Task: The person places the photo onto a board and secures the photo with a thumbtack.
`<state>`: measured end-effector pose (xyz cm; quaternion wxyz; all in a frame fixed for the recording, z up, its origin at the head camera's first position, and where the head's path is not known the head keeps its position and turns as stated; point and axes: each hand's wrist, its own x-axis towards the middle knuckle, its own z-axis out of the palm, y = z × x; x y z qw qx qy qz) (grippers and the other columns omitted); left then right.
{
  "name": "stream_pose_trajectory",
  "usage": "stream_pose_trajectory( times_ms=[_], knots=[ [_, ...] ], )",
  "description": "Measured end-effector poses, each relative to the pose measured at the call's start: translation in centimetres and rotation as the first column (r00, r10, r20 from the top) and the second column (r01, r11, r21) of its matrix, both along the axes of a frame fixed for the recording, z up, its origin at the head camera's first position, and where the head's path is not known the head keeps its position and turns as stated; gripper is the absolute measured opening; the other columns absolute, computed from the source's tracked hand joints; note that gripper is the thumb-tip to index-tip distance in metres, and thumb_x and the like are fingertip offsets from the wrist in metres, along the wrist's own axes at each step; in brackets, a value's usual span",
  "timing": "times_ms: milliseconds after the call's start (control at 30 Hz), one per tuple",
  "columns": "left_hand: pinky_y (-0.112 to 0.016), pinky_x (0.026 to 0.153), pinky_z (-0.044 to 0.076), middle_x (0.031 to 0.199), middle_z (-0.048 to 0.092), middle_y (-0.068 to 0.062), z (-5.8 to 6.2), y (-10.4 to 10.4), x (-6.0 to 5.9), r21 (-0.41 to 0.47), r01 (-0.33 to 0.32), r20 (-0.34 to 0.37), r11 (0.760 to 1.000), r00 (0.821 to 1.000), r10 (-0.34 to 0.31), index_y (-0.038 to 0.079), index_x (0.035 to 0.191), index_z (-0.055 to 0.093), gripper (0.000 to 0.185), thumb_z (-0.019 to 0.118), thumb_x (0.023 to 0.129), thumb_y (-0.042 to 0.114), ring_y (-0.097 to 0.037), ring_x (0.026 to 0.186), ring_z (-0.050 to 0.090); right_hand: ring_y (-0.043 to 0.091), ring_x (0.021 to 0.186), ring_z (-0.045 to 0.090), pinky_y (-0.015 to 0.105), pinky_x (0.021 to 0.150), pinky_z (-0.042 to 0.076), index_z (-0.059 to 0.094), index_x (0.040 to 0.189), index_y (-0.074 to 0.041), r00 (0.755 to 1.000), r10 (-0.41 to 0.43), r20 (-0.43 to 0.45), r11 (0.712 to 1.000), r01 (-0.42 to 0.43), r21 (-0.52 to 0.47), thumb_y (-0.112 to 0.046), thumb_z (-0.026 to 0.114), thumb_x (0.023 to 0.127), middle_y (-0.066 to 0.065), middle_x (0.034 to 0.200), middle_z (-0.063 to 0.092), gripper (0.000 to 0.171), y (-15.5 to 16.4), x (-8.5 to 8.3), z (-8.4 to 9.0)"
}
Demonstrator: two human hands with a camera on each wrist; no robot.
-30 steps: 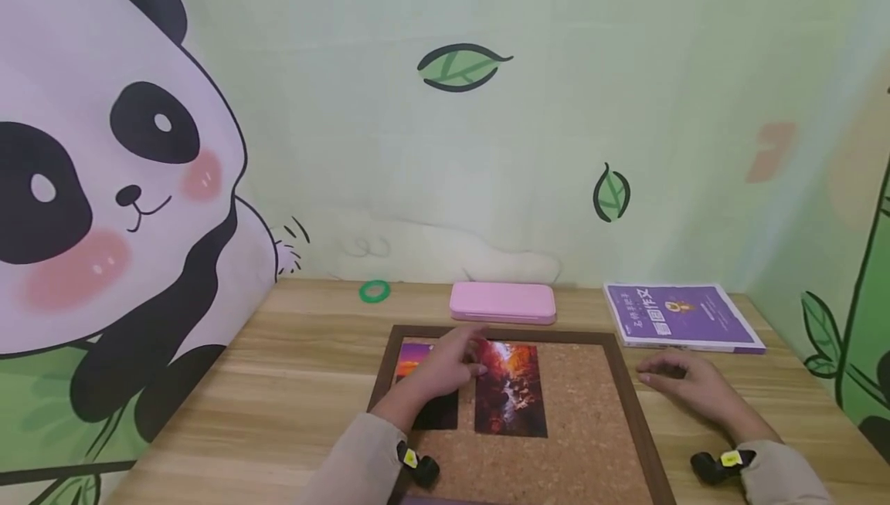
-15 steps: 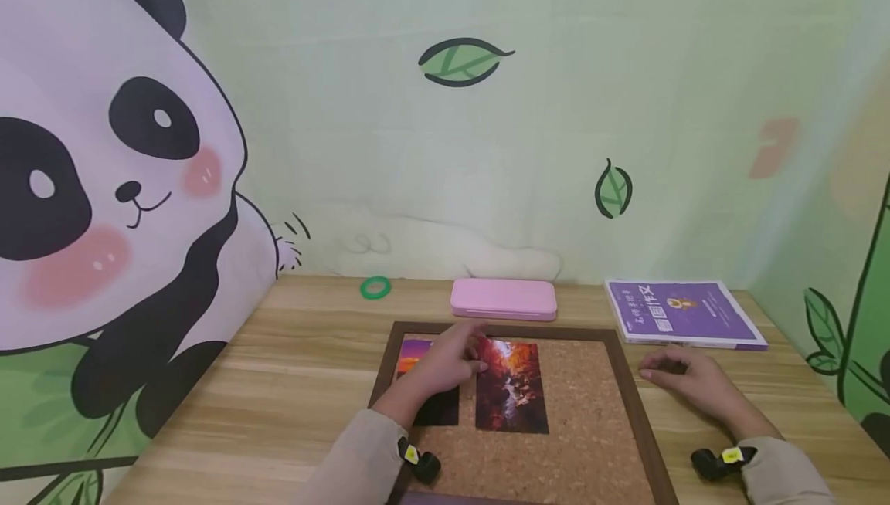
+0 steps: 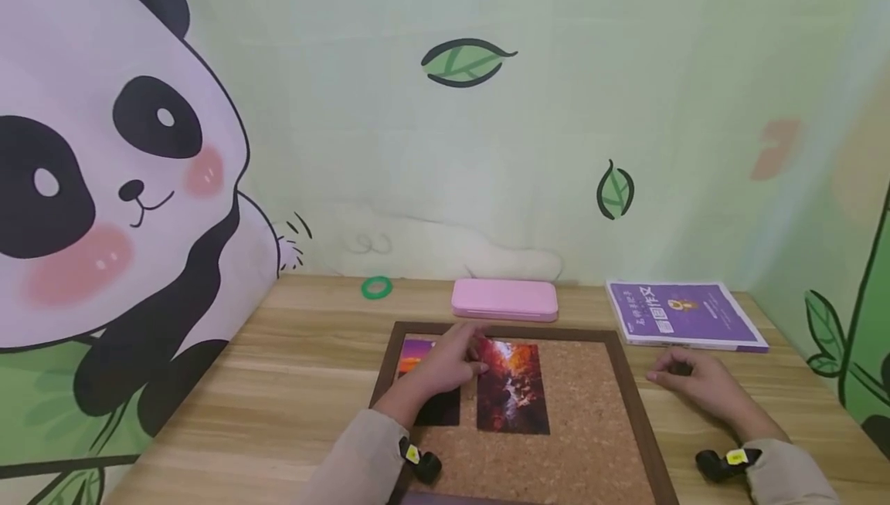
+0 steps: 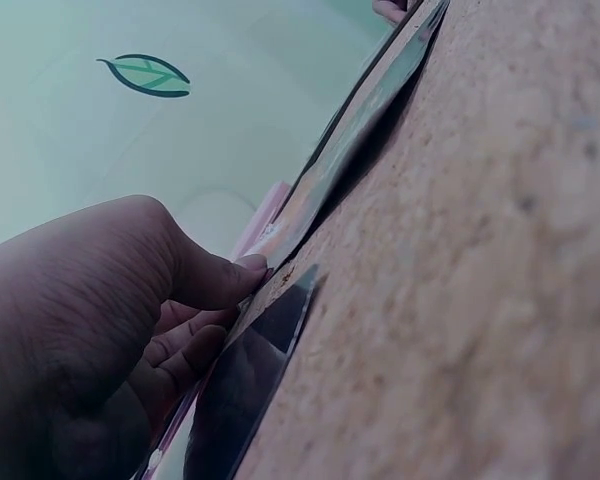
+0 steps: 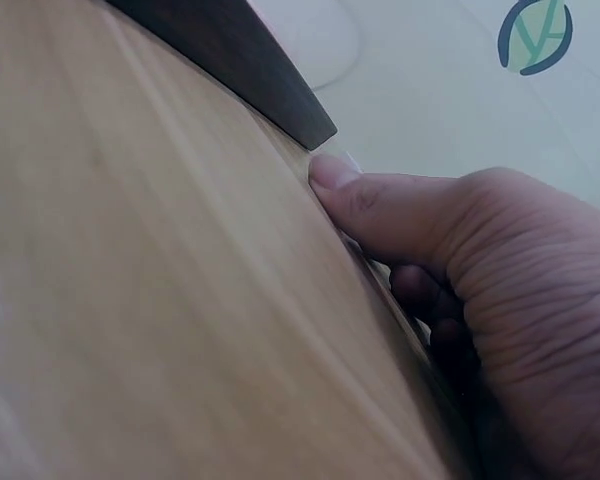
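A framed cork board lies on the wooden table with two photos on it. At its upper left my left hand rests over the edge of the autumn stream photo, its thumb touching the left side; what the other fingertips touch is partly hidden. In the left wrist view this photo stands slightly off the cork at one side. Under my left wrist is the sunset photo, partly covered. My right hand rests loosely curled on the table, right of the frame, with nothing visible in it.
Behind the board lies a pink pencil case. A green ring like a tape roll is at the back left. The purple book lies at the back right, just beyond my right hand. A printed wall rises behind the table.
My right hand has shifted slightly to the right, away from the frame. My left hand and both photos have stayed in place.
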<state>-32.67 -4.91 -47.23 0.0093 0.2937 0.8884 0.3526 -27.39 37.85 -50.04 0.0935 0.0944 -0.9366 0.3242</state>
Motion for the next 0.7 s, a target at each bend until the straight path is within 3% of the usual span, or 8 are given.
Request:
stream_pose_trajectory(
  times_ms=[133,233,367,567,700],
  knots=[
    [-0.026,0.077,0.05,0.12,0.054,-0.009,-0.07,0.04,0.03,-0.007,-0.009,0.002,1.0,1.0,0.009,0.01,0.141,0.043,0.061,0.07,0.087,0.01,-0.014,0.09,0.058,-0.003,0.082,0.055,0.022,0.076,0.043,0.068,0.088,-0.024,0.999,0.007,-0.032,1.0,-0.007,-0.001,-0.037,0.072,0.085,-0.006,0.087,0.068,0.013,-0.05,0.11,-0.11],
    [-0.028,0.078,0.05,0.123,0.052,-0.009,-0.17,0.06,0.06,-0.017,-0.018,0.018,1.0,1.0,0.019,0.011,0.142,0.042,0.062,0.07,0.087,0.01,-0.014,0.092,0.058,-0.007,0.087,0.057,0.019,0.079,0.044,0.069,0.09,-0.026,0.999,-0.001,-0.042,1.0,0.001,-0.017,-0.038,0.07,0.087,-0.003,0.097,0.071,0.013,-0.06,0.22,-0.05],
    [-0.038,0.09,0.05,0.129,0.051,-0.011,-0.13,0.1,0.03,-0.04,-0.049,0.014,0.998,0.999,0.049,0.013,0.142,0.044,0.061,0.071,0.087,0.015,-0.02,0.104,0.057,-0.011,0.086,0.058,0.018,0.077,0.045,0.069,0.091,-0.025,0.996,-0.054,-0.065,0.998,0.051,-0.04,-0.039,0.068,0.089,0.002,0.108,0.072,0.014,-0.09,0.25,0.23],
    [-0.047,0.103,0.043,0.136,0.049,-0.009,-0.03,0.06,-0.18,-0.054,-0.061,-0.017,0.997,0.998,0.06,0.016,0.138,0.047,0.053,0.068,0.089,0.021,-0.026,0.123,0.052,-0.012,0.08,0.056,0.017,0.073,0.045,0.07,0.092,-0.021,0.988,-0.108,-0.11,0.994,0.106,-0.021,-0.038,0.068,0.089,0.002,0.094,0.074,0.017,-0.16,0.15,0.56],
    [-0.045,0.101,0.044,0.132,0.05,-0.007,-0.15,-0.12,-0.13,-0.073,-0.045,-0.038,0.996,0.998,0.042,0.018,0.134,0.05,0.046,0.065,0.092,0.027,-0.024,0.12,0.052,-0.013,0.08,0.055,0.018,0.073,0.045,0.071,0.094,-0.02,0.988,-0.099,-0.118,0.995,0.098,-0.014,-0.035,0.068,0.089,0.002,0.093,0.073,0.016,-0.22,0.14,0.49]
  ],
)
